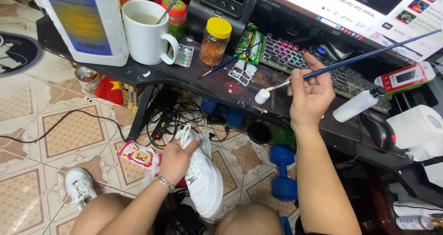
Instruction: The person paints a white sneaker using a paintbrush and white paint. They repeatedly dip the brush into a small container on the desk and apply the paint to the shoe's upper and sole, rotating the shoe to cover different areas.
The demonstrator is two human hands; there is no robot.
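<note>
My left hand grips a white sneaker by its top, holding it over my knees below the desk. My right hand holds a long blue-handled paintbrush above the black desk. The brush tip rests at a small white cap standing near the desk's front edge. A white squeeze bottle lies on its side just right of my right hand. A second white sneaker sits on the tiled floor at the lower left.
On the desk stand a white mug, a yellow-lidded jar, a big white jug, a lit keyboard, another brush and a paper roll. Blue dumbbells and tangled cables lie underneath.
</note>
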